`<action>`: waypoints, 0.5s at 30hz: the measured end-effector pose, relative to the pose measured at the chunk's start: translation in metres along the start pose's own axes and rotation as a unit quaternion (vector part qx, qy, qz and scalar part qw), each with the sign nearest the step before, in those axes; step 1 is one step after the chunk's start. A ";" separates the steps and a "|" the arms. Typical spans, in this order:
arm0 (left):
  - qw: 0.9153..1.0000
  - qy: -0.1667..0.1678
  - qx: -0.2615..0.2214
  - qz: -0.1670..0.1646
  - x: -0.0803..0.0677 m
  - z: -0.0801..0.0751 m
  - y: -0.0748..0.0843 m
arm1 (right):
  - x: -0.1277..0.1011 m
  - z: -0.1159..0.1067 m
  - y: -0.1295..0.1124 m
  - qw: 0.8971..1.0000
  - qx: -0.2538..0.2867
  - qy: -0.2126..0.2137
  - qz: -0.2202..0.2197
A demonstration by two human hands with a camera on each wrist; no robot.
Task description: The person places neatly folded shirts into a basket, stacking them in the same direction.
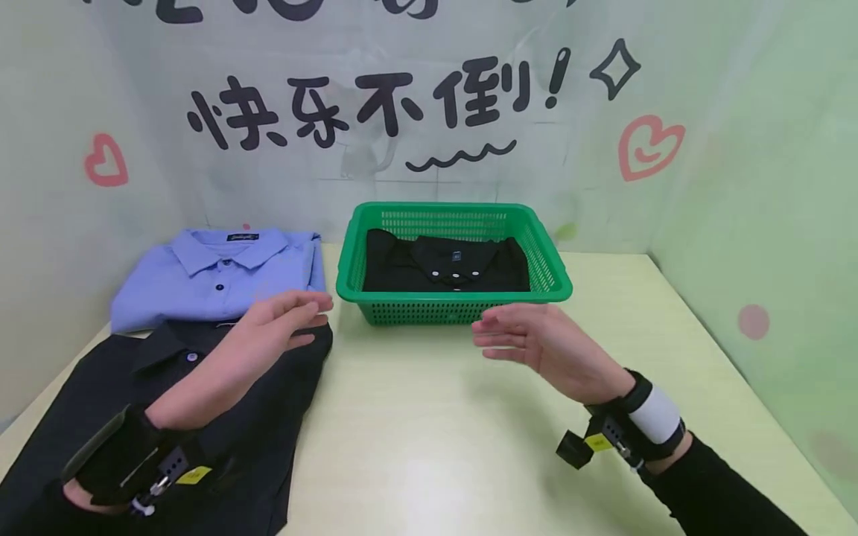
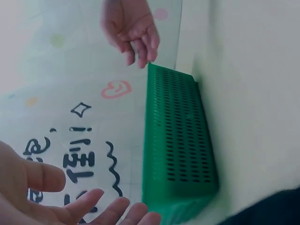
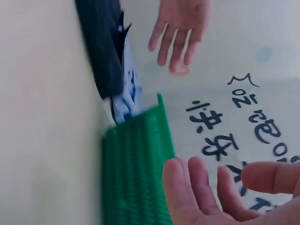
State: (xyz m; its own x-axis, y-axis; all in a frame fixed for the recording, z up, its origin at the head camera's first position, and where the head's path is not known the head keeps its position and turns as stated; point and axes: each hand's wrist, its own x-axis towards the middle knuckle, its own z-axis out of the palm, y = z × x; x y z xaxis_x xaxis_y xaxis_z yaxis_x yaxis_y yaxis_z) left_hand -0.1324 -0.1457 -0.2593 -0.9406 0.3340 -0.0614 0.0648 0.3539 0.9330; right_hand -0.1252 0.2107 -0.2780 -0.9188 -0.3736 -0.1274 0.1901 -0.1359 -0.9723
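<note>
Both hands hang in the air in front of a green plastic basket [image 1: 462,296], palms turned toward each other, with nothing in them. My left hand [image 1: 278,327] is over the folded black shirt at the left, its fingers fairly straight and pointing right. My right hand [image 1: 536,346] is just in front of the basket's right half, fingers extended to the left. Inside the basket lies a folded black polo shirt [image 1: 452,264] with its collar facing up. In the right wrist view the fingers [image 3: 204,185] are loosely bent beside the basket.
At the left lies a folded blue shirt [image 1: 221,272] behind another folded black shirt [image 1: 255,417], the two overlapping. The pale table [image 1: 415,432] meets a printed wall cloth [image 1: 375,164] at the back and a green wall [image 1: 771,223] on the right.
</note>
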 end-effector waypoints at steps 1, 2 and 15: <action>1.000 -0.001 0.001 -0.005 -0.002 -0.001 -0.008 | 0.001 0.001 0.008 1.000 0.022 -0.002 0.018; 1.000 -0.002 0.003 -0.012 -0.004 -0.003 -0.015 | 0.001 0.002 0.016 0.999 0.040 -0.001 0.036; 0.998 -0.021 -0.013 -0.054 -0.006 -0.021 -0.064 | 0.016 0.007 0.073 0.963 0.211 -0.035 0.165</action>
State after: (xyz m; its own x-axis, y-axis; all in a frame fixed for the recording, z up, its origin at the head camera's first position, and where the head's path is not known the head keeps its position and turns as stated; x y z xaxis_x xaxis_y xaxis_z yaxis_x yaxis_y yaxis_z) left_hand -0.1377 -0.1886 -0.3110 -0.9268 0.3319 -0.1757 -0.0444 0.3678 0.9289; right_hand -0.1237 0.1886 -0.3494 -0.7608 -0.5202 -0.3880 0.6056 -0.3543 -0.7126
